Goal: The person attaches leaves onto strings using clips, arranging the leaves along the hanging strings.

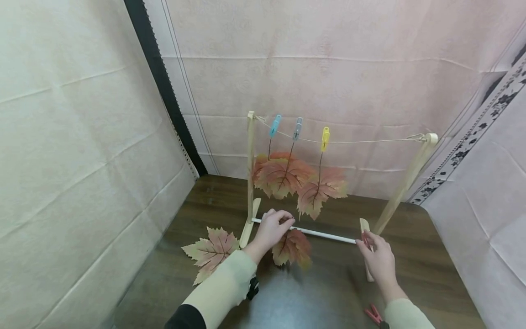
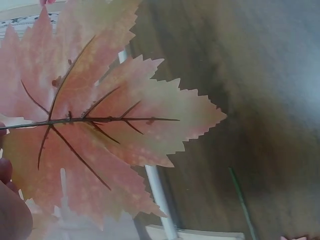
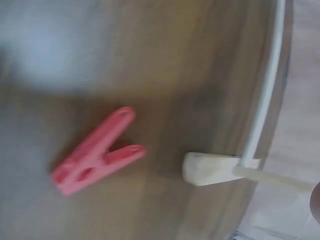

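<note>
My left hand [image 1: 273, 230] pinches the stem of a reddish artificial maple leaf [image 1: 291, 249], which hangs below the fingers near the white rod [image 1: 324, 235]. The leaf's veined face fills much of the left wrist view. Beside the wooden frame's right foot, my right hand [image 1: 379, 258] holds a small red clothespin [image 1: 364, 237], mostly hidden by the fingers. Above, a blue clothespin [image 1: 275, 126], a grey-blue clothespin [image 1: 297, 129] and a yellow clothespin [image 1: 325, 139] clip leaves by their stems to a string [image 1: 370, 141].
Wooden posts [image 1: 250, 169] carry the string at both ends. A loose maple leaf [image 1: 213, 251] lies on the brown table [image 1: 312, 297] at the left. Another red clothespin [image 3: 95, 155] lies near my right forearm. Pale cloth [image 1: 328, 82] hangs behind and at both sides.
</note>
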{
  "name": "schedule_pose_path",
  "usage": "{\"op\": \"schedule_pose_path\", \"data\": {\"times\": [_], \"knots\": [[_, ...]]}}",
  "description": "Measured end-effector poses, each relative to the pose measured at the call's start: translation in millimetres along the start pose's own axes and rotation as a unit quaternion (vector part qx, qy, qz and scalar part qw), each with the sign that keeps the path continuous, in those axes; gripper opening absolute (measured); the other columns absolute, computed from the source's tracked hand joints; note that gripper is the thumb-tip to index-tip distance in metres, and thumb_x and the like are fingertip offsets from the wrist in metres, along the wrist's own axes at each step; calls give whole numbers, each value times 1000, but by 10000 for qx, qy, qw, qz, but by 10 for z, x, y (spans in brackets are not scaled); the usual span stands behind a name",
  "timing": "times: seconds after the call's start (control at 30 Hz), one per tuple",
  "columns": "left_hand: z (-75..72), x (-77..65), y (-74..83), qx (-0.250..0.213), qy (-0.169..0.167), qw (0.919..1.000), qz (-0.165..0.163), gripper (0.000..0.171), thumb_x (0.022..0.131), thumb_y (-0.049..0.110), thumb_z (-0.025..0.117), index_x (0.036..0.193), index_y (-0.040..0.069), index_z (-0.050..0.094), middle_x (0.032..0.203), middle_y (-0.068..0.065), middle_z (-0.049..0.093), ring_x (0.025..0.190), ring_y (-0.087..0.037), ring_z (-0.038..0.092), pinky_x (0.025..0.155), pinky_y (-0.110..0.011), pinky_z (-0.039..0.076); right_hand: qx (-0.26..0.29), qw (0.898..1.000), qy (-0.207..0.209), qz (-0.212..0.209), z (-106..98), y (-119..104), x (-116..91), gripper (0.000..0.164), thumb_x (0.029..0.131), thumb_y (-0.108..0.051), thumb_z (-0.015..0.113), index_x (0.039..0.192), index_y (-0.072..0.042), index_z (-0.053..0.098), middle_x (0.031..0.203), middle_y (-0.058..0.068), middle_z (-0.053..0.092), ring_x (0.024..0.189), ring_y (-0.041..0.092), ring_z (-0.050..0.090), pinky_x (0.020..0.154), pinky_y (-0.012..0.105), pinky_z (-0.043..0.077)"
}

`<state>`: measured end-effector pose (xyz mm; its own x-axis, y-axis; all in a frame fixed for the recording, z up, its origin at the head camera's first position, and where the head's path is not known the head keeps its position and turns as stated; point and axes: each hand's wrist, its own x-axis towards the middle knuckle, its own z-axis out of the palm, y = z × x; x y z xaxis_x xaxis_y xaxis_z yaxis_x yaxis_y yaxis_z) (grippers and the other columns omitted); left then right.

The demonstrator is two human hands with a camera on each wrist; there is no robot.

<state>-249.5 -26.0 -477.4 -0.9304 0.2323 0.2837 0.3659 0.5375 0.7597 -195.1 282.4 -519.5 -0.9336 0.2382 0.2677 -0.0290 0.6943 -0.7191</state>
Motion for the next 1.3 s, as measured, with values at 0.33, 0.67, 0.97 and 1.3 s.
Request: {"op": "schedule_pose_path", "data": {"times": [0.33, 0.67, 0.97, 1.3], "knots": [[-31, 115, 219, 311, -2, 9992, 247, 15, 90, 36, 62, 92, 24, 72, 81, 18, 64, 77, -9, 45, 75, -31, 34, 517, 9985, 114, -121, -87, -320, 206, 46, 91, -29, 63, 127, -3, 55, 120, 16, 56, 110, 33, 50, 93, 51, 35], [-46, 148, 475, 764, 208, 9905, 1120, 12, 88, 32, 66, 85, 23, 73, 76, 18, 64, 67, -6, 40, 73, -29, 29, 734, 9967, 271, -212, -241, -584, 394, 46, 90, -30, 63, 129, -5, 55, 120, 9, 57, 109, 22, 49, 96, 41, 37], [-89, 217, 661, 810, 345, 9872, 1329, 15, 89, 33, 64, 86, 22, 73, 74, 16, 63, 67, -5, 41, 71, -27, 31, 970, 9925, 548, -494, -358, -836, 503, 42, 88, -21, 67, 125, -5, 58, 114, 6, 60, 94, -4, 48, 81, 9, 38], [-111, 332, 822, 522, 425, 9888, 1331, 14, 89, 34, 64, 85, 23, 72, 69, 18, 61, 70, -3, 44, 72, -27, 34, 1041, 9900, 703, -643, -473, -1063, 646, 42, 88, -24, 67, 127, -8, 58, 112, 6, 59, 93, 0, 51, 79, 12, 40]]}}
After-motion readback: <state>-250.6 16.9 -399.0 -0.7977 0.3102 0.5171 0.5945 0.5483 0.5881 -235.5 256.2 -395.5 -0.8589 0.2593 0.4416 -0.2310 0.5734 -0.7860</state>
